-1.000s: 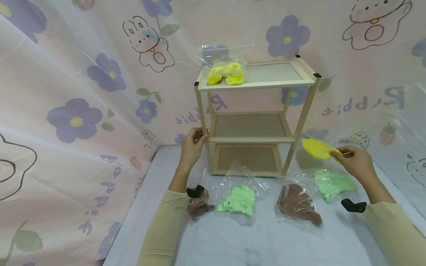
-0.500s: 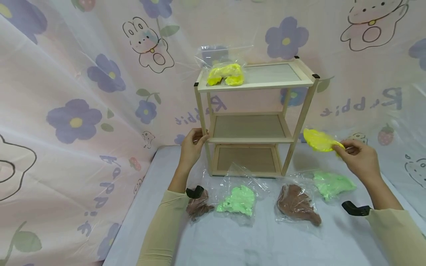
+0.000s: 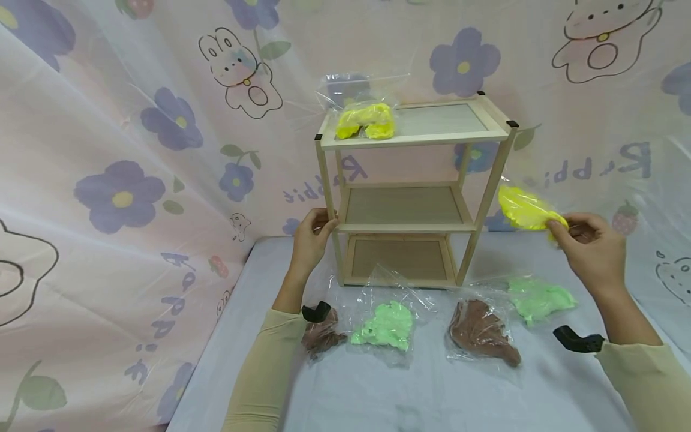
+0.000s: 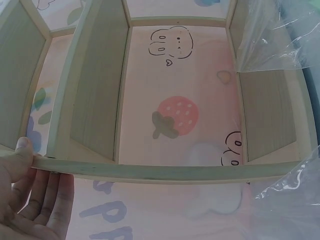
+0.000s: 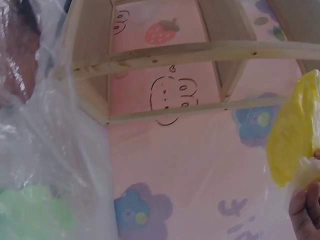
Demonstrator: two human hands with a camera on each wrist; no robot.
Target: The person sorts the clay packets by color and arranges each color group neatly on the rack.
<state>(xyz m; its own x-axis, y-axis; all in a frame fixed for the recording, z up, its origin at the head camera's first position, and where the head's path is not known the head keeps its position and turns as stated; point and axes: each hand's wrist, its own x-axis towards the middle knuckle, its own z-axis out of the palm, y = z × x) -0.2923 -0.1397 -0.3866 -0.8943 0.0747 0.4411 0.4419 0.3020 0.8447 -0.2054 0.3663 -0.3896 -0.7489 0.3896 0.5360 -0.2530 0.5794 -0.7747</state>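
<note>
A small wooden three-tier shelf rack (image 3: 407, 204) stands upright on the white-covered table. My left hand (image 3: 312, 243) grips its left front post, at about the height of the middle tier; the left wrist view shows the thumb (image 4: 22, 150) on one side of the post and the fingers on the other. In my right hand (image 3: 596, 255), raised beside the rack's right side, a clear plastic bag of yellow clay-like material (image 3: 526, 209) is pinched between thumb and fingers. Another clear bag of yellow material (image 3: 367, 120) lies on the top tier's left part.
In front of the rack lie clear bags: brown material (image 3: 324, 336) at left, green material (image 3: 385, 327) beside it, then larger brown (image 3: 483, 333) and green (image 3: 540, 300) ones at right. A printed rabbit-and-flower curtain (image 3: 216, 180) hangs behind and at the left.
My right hand has risen and moved slightly right with the yellow bag, lifting it higher beside the rack. The left hand keeps its grip on the post.
</note>
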